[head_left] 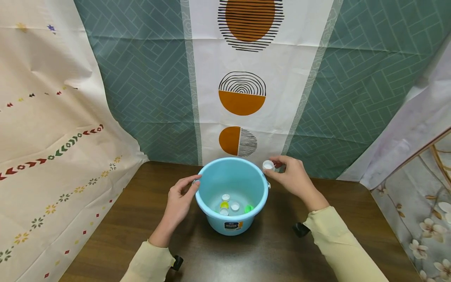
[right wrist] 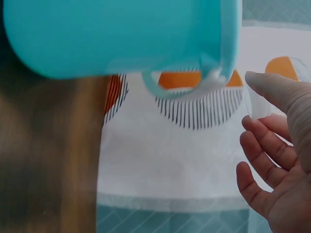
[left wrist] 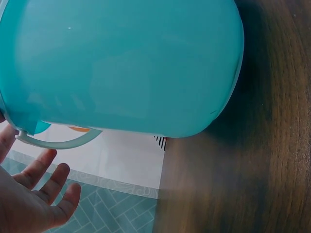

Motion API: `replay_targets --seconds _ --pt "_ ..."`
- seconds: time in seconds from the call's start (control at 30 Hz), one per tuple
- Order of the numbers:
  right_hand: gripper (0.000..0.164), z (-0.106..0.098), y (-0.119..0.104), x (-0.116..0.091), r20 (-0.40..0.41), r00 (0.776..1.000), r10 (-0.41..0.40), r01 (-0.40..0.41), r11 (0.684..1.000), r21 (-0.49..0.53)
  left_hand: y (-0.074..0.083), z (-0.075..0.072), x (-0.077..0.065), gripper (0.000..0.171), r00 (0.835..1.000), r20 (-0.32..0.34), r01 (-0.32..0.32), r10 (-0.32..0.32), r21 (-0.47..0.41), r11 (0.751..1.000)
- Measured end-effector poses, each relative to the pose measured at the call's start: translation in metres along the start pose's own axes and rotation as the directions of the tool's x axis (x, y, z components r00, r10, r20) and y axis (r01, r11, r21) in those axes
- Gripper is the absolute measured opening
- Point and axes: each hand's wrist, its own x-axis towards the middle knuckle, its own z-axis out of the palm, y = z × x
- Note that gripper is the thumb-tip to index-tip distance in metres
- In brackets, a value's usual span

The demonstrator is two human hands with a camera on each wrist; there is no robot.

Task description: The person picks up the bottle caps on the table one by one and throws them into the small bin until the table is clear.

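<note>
A light-blue plastic bucket [head_left: 215, 222] stands upright on the dark wooden table. At its left rim is my left hand [head_left: 179, 199], with thumb and index finger pinching the edge; the other fingers are spread below the rim beside the bucket's handle [left wrist: 73, 141] in the left wrist view. My right hand [head_left: 290, 175] pinches a white bottle cap [head_left: 268, 165] between thumb and fingers, just outside the right rim and at about rim height. On the bucket's floor lie several white caps [head_left: 235, 206], a yellow cap [head_left: 224, 205] and a green cap [head_left: 248, 208].
The brown wooden table [head_left: 267, 250] extends around the bucket. Behind it hangs a green and white patterned cloth [head_left: 155, 98]. A cream embroidered cloth [head_left: 53, 156] borders the left side, and a floral cloth [head_left: 419, 219] borders the right.
</note>
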Motion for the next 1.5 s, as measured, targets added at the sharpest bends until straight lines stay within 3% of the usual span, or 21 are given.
replay_targets --seconds 0.53,1.17,1.5 --pt "0.033 0.033 -0.043 0.010 0.104 0.991 -0.084 0.076 0.994 0.077 0.000 -0.001 0.000 0.031 1.000 0.010 -0.004 0.004 0.007 1.000" --pt "0.043 0.071 -0.078 0.013 0.190 0.971 -0.145 0.133 0.988 0.076 0.000 -0.001 0.000 0.030 1.000 0.008 -0.002 0.002 0.006 1.000" --pt "0.044 0.085 -0.085 0.012 0.231 0.956 -0.181 0.170 0.983 0.067 -0.001 -0.001 0.000 0.031 1.000 0.019 -0.005 0.005 -0.007 1.000"
